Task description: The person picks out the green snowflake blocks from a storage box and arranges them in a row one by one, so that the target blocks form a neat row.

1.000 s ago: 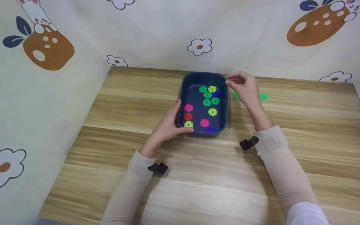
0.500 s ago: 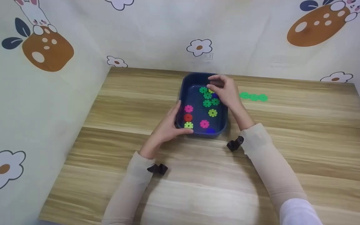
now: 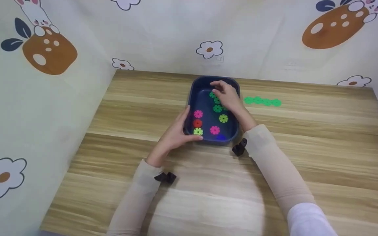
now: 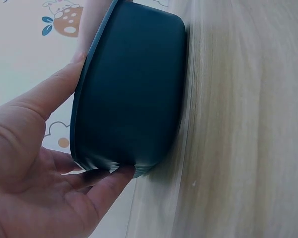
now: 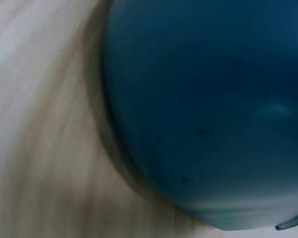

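Observation:
My left hand holds the near left corner of a dark blue plastic basin. Its thumb lies along the near rim and its fingers rest against the left side. In the left wrist view that hand grips the corner, with the thumb on the rim of the basin. Over the basin's far right part is my right hand, fingers loosely bent, no piece visible between them. Beneath it are green notched discs, partly covered. The right wrist view shows only the basin's outer wall and tabletop.
Nearer in the basin lie pink discs, a red disc, yellow discs and a blue disc. Right of the basin, several green discs form a row on the wooden table. A patterned wall covering stands behind.
My right hand has moved left from beside the green row, across the right rim, to above the discs. The whole green row now shows. My left hand has stayed put.

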Tool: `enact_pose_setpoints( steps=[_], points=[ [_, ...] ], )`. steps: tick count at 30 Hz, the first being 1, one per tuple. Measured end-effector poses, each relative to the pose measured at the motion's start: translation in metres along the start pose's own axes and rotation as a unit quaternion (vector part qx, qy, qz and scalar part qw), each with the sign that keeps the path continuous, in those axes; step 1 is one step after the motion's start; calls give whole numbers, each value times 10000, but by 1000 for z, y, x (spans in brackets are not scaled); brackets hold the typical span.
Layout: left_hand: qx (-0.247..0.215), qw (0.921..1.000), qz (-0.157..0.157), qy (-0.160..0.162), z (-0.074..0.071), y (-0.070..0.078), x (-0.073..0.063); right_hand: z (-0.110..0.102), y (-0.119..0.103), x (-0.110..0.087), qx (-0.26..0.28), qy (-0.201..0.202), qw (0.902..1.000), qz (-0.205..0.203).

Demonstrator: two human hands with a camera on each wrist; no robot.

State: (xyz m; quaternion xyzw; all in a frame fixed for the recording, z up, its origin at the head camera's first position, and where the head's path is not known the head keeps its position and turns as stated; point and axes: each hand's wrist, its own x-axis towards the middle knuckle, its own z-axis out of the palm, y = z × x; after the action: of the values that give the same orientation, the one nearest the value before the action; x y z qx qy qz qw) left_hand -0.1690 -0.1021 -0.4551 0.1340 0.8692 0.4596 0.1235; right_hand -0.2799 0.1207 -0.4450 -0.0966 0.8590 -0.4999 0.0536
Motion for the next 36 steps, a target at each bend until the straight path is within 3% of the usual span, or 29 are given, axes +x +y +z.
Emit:
enact_pose_setpoints(
  steps=[6,9,16,27,36],
  points=[
    [-2,10000,28,0,0,-1,1,7,3,3,-934,-947,9906,325],
    [-18,10000,11,-12,0,-2,1,9,4,3,-1174,-1213,9849,395],
    [-178,9998,-45,-12,-1,0,0,11,5,4,-1245,-1350,9823,361],
    [-189,9998,-25,39,-1,-2,1,15,3,3,-1793,-1406,9733,270],
    [-260,9996,-67,6,0,0,0,14,4,1,-1652,-1104,9799,179]
  ],
)
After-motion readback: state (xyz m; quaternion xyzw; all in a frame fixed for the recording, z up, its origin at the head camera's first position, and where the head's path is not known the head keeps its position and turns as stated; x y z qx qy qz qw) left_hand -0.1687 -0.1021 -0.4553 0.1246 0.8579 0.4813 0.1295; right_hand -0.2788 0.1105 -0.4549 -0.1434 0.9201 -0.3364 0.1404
